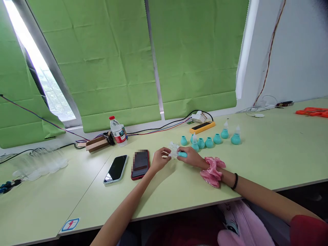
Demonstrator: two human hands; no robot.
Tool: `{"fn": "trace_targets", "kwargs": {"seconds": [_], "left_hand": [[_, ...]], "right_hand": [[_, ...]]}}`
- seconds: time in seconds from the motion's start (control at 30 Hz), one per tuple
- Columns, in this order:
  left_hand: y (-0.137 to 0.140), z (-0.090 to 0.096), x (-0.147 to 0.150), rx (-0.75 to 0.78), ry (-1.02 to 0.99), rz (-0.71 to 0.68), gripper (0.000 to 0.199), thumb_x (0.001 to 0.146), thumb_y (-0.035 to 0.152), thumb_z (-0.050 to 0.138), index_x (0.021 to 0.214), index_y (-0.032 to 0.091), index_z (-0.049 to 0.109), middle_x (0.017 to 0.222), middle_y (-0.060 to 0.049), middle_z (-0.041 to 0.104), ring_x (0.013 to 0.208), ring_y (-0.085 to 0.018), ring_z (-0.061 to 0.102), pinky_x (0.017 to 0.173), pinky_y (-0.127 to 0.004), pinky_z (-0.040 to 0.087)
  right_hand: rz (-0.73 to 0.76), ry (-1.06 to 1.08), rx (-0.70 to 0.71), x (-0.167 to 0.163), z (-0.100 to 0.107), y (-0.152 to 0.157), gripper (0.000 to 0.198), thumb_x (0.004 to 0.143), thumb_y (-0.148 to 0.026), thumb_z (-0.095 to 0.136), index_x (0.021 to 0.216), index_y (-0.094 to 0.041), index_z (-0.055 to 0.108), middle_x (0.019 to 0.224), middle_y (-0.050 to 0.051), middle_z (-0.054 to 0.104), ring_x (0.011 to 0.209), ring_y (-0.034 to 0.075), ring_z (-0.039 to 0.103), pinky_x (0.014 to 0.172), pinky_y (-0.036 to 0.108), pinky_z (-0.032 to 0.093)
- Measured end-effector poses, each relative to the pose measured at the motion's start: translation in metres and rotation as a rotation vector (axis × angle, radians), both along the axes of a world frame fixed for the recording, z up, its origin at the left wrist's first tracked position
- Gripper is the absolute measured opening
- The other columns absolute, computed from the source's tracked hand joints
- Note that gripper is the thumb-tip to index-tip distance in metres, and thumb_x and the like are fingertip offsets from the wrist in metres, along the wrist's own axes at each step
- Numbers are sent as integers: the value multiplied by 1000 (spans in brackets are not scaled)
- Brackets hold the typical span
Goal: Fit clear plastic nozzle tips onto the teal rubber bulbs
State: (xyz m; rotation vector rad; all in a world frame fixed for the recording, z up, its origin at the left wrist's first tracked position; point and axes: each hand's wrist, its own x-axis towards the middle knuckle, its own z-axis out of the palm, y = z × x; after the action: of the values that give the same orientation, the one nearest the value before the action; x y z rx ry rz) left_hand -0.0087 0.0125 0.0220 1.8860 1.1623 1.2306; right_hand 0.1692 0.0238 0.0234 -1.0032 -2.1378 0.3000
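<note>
My right hand (192,157) grips a small turquoise bulb (182,154) over the middle of the table. Opposite it, the thumb and index finger of my left hand (161,160) close on a small translucent piece, which points toward the bulb; whether the two touch is too small to make out. Just behind my fingertips lie several clear translucent pieces (174,146). Beyond my right hand stand several round turquoise bulbs (209,142) with short necks. A few of them carry a clear pointed tip, such as the bulb at the right end (235,138).
Two phones, one white-edged (115,169) and one red-cased (140,164), lie left of my hands. A water bottle (118,132), an open cardboard box (97,143) and cables line the window side. Behind the bulbs sits a yellow-framed strip (202,127). Clear round-bottomed items (41,167) stand far left.
</note>
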Motion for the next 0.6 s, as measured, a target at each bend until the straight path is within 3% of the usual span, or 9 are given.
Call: {"fn": "trace_targets", "kwargs": {"seconds": [0.13, 0.27, 0.6], "left_hand": [[-1, 7, -4, -253, -331, -104, 33, 57, 21, 63, 87, 9, 56, 81, -10, 60, 61, -13, 57, 63, -30, 48], [-3, 10, -6, -338, -527, -128, 39, 55, 27, 68, 89, 8, 59, 77, -10, 63, 60, -15, 58, 66, -33, 48], [-2, 6, -7, -402, -583, -177, 37, 50, 24, 74, 81, 6, 63, 71, -9, 64, 66, -18, 60, 77, -36, 47]], "right_hand": [[-45, -37, 45, 1, -1, 1, 19, 65, -24, 53, 81, -18, 59, 75, 2, 60, 69, 16, 52, 67, 25, 35], [-72, -71, 48, 1, -3, 1, 20, 65, -24, 53, 83, -19, 60, 79, 4, 62, 75, 18, 53, 68, 26, 36], [5, -54, 74, 0, -7, -2, 20, 68, -26, 52, 85, -17, 59, 76, 4, 61, 70, 17, 54, 67, 26, 36]]}}
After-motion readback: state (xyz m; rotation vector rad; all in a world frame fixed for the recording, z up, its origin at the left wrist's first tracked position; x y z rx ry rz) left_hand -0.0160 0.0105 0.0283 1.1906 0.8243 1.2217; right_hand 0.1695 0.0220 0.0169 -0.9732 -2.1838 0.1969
